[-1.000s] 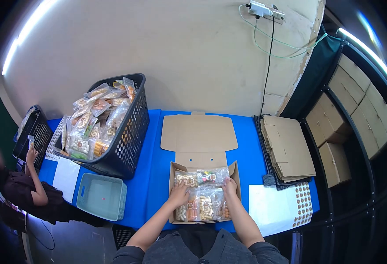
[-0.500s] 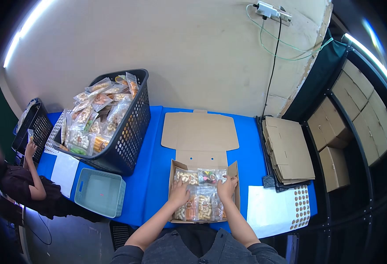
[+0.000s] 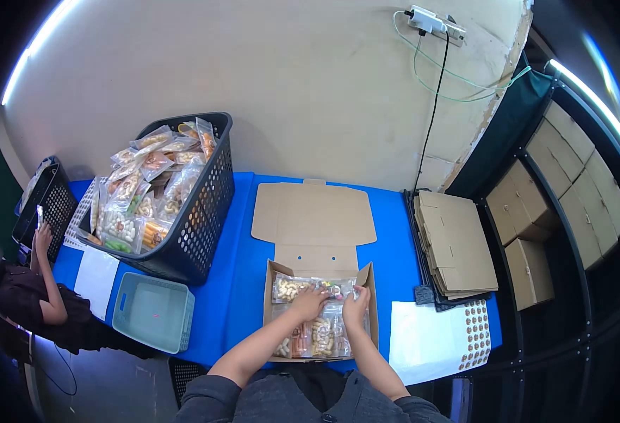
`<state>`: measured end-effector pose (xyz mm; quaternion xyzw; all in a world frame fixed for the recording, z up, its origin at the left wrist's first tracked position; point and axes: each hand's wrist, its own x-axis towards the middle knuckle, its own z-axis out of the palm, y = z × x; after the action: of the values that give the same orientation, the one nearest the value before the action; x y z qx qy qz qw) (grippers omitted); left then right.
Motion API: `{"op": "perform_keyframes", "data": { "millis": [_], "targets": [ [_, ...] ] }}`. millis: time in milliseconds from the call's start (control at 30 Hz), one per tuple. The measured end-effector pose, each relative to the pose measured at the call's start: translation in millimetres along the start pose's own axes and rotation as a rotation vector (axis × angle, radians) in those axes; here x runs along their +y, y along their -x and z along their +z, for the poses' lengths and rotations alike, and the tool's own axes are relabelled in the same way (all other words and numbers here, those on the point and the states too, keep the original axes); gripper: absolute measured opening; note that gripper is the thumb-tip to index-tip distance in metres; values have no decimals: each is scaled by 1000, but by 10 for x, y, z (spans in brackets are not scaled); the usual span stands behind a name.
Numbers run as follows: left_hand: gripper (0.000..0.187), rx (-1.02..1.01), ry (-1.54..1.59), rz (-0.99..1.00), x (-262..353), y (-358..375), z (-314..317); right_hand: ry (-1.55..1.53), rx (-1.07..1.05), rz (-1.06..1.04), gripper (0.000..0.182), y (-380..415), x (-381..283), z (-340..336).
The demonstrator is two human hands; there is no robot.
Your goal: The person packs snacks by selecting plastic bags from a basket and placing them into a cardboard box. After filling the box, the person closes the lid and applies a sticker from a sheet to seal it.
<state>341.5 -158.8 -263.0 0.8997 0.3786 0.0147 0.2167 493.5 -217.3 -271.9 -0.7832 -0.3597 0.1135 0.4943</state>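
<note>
An open cardboard box (image 3: pixel 268 310) sits on the blue table (image 3: pixel 239 282) in front of me, lid flap laid back. It holds several clear snack packets (image 3: pixel 317 337) in rows. My left hand (image 3: pixel 310 302) lies on the packets near the middle of the box, fingers curled on one. My right hand (image 3: pixel 356 307) pinches the edge of a packet at the box's right side. Both forearms reach in from below.
A black basket (image 3: pixel 204 218) heaped with snack packets stands at the left, a pale blue bin (image 3: pixel 153 314) in front of it. Flat cardboard blanks (image 3: pixel 458 243) and a sticker sheet (image 3: pixel 433 338) lie at the right. Another person (image 3: pixel 39 303) sits at the far left.
Both hands have moved up and inward over the packets, the left from the box's left side to its middle. The view has shifted slightly.
</note>
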Motion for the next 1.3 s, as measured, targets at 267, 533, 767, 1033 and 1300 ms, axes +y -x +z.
{"op": "perform_keyframes", "data": {
  "millis": [267,533,767,1033,1300],
  "targets": [
    [41,-7,-76,7,-9,-38,92,-45,-381,-212,32,-448,10,81],
    [36,256,156,56,26,39,-16,122,-469,-298,39,-756,170,10],
    [29,424,189,288,265,474,-848,117,-494,-237,32,-549,201,-191],
    [32,988,-207,319,-86,1272,-2691,58,-435,-265,29,-355,92,-511],
    [24,1129,-172,-184,-1222,1870,-3675,-184,-552,-55,26,-390,260,-606]
  ]
}}
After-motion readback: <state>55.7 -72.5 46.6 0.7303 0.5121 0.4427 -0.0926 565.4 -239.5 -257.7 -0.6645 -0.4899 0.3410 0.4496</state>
